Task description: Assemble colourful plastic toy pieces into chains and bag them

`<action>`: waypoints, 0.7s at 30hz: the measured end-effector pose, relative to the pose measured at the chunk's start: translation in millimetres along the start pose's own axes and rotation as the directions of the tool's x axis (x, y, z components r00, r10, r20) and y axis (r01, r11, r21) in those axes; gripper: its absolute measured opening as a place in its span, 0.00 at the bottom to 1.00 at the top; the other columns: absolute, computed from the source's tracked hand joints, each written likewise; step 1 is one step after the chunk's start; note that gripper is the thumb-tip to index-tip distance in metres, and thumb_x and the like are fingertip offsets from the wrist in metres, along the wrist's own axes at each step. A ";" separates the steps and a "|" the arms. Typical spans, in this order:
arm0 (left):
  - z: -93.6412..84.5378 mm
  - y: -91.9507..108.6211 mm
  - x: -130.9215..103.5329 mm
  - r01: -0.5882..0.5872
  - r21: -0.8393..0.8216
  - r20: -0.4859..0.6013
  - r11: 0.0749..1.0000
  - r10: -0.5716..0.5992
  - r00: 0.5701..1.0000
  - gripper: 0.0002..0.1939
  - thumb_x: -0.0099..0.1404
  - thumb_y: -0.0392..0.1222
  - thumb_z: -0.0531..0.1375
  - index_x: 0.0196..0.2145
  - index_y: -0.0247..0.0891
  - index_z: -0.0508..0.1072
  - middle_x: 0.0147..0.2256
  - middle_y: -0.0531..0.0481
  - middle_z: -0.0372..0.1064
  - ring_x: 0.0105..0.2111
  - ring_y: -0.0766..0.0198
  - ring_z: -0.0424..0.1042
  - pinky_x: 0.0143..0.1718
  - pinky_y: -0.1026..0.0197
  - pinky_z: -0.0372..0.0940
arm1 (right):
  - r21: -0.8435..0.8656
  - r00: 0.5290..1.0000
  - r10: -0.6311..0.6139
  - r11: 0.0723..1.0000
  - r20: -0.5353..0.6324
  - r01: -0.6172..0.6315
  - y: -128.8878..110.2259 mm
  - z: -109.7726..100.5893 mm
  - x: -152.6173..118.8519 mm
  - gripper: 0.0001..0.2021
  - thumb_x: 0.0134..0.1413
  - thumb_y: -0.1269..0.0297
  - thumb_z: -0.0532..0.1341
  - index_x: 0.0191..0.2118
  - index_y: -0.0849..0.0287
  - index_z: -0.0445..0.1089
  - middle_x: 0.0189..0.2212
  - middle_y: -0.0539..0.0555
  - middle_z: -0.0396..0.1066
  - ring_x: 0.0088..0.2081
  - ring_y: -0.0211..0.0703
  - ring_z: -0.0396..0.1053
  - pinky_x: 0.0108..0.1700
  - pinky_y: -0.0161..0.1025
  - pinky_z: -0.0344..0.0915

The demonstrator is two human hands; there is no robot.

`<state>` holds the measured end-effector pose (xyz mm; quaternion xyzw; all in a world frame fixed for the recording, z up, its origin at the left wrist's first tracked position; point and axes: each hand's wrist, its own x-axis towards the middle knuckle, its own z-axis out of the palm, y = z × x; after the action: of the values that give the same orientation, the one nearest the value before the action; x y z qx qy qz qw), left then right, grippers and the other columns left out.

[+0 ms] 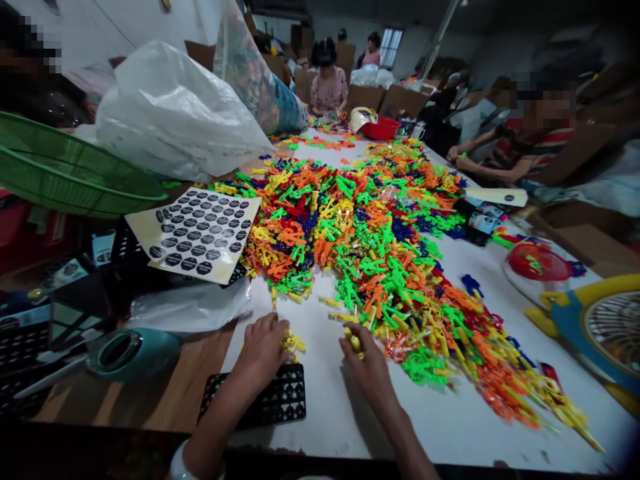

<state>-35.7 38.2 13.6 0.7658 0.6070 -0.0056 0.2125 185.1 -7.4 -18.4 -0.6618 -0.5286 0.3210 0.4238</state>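
My left hand (263,347) is closed on a yellow plastic toy piece (294,342), part of which sticks out past the fingers. Beneath that wrist lies a black perforated tray (280,397). To the right, my right hand (367,357) has its fingers curled round a small yellow plastic piece (354,341). Just beyond both hands spreads a big heap of small plastic toy figures (370,267) in green, orange, yellow, red and blue. A few loose yellow pieces (334,304) lie at its near edge.
A sticker sheet (200,230), clear plastic bags (195,313) and a teal bottle (145,353) sit on the left, below a green basket (70,167). On the right stand a fan (613,327) and a red bowl-like container (540,261). Co-workers sit around the table.
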 end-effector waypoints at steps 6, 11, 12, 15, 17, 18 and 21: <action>3.2 -6.0 5.8 -0.007 -0.139 -0.073 0.990 -0.003 0.997 0.17 0.51 0.33 0.62 0.40 0.38 0.69 0.44 0.45 0.70 0.47 0.53 0.66 0.49 0.52 0.56 | 0.066 0.975 0.050 0.996 0.218 -0.065 -6.0 18.6 -6.0 0.08 0.56 0.58 0.59 0.39 0.55 0.65 0.24 0.47 0.69 0.26 0.40 0.69 0.31 0.35 0.65; 11.2 6.9 12.3 -0.043 -0.579 -0.096 0.814 -0.016 0.995 0.14 0.57 0.40 0.58 0.43 0.40 0.68 0.37 0.50 0.70 0.38 0.60 0.69 0.42 0.58 0.61 | 0.108 0.972 -0.046 0.994 0.230 0.022 -9.3 20.0 2.0 0.06 0.56 0.60 0.60 0.35 0.56 0.70 0.26 0.48 0.70 0.29 0.39 0.68 0.32 0.34 0.63; 13.3 9.9 12.6 -0.075 -0.622 -0.117 0.779 0.002 0.993 0.13 0.59 0.42 0.57 0.43 0.40 0.70 0.37 0.49 0.70 0.39 0.60 0.69 0.41 0.59 0.62 | 0.119 0.973 -0.075 0.992 0.218 0.050 -9.7 21.3 2.7 0.06 0.55 0.61 0.61 0.35 0.57 0.71 0.28 0.49 0.71 0.31 0.40 0.69 0.34 0.34 0.64; 19.0 17.3 10.7 -0.129 -0.691 -0.166 0.711 0.018 0.986 0.13 0.61 0.49 0.56 0.37 0.40 0.73 0.37 0.48 0.70 0.39 0.59 0.69 0.40 0.59 0.63 | 0.119 0.975 -0.148 0.985 0.166 0.129 -10.4 22.7 2.2 0.06 0.55 0.63 0.61 0.37 0.56 0.73 0.33 0.51 0.73 0.36 0.42 0.70 0.39 0.36 0.65; 21.3 20.9 7.5 -0.083 -0.764 -0.136 0.640 -0.033 0.990 0.14 0.61 0.51 0.56 0.37 0.39 0.73 0.36 0.48 0.72 0.38 0.58 0.70 0.40 0.59 0.63 | 0.083 0.977 -0.165 0.984 0.132 0.155 -10.8 19.4 0.4 0.06 0.55 0.64 0.61 0.39 0.56 0.73 0.34 0.52 0.73 0.37 0.42 0.70 0.39 0.36 0.65; 21.9 22.5 5.7 -0.050 -0.802 -0.108 0.595 -0.062 0.992 0.15 0.60 0.51 0.56 0.37 0.39 0.73 0.35 0.49 0.73 0.37 0.59 0.71 0.39 0.60 0.64 | 0.058 0.979 -0.166 0.985 0.117 0.160 -11.1 16.6 -0.5 0.06 0.56 0.64 0.61 0.39 0.56 0.73 0.34 0.52 0.73 0.36 0.42 0.70 0.39 0.35 0.65; 22.2 27.9 0.6 0.018 -0.866 -0.044 0.499 -0.111 0.993 0.15 0.60 0.52 0.57 0.38 0.39 0.73 0.33 0.50 0.74 0.36 0.59 0.72 0.39 0.61 0.64 | -0.029 0.975 -0.200 0.979 0.093 0.203 -11.4 8.4 -2.5 0.05 0.56 0.65 0.62 0.38 0.57 0.72 0.33 0.51 0.72 0.35 0.41 0.70 0.37 0.35 0.65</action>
<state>-4.0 26.6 2.1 0.5337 0.5658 0.3260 0.5374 172.3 -7.1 -11.8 -0.5975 -0.6175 0.2956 0.4175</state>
